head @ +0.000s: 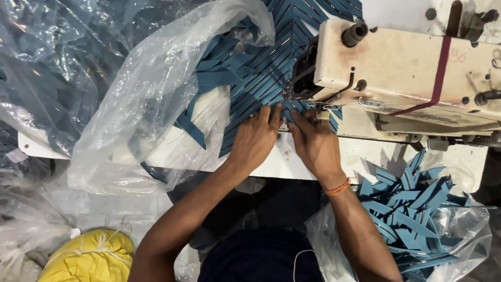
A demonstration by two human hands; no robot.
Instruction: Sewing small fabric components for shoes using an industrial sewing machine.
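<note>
Both hands flat at the sewing machine [412, 68] needle. Left hand [255, 138] presses, fingers spread, on the strip chain [261, 78] just left of the needle; right hand [315, 143] pins the strip at the foot. Neither grip clenched, only pressing. A long chain of stitched blue strips fans away behind the machine, so much looks sewn. A bag of loose strips [412, 214] sits below the machine, right of the lap, probably still unsewn.

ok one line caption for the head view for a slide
Left hand and right hand press blue fabric strips flat at a sewing machine.
</note>
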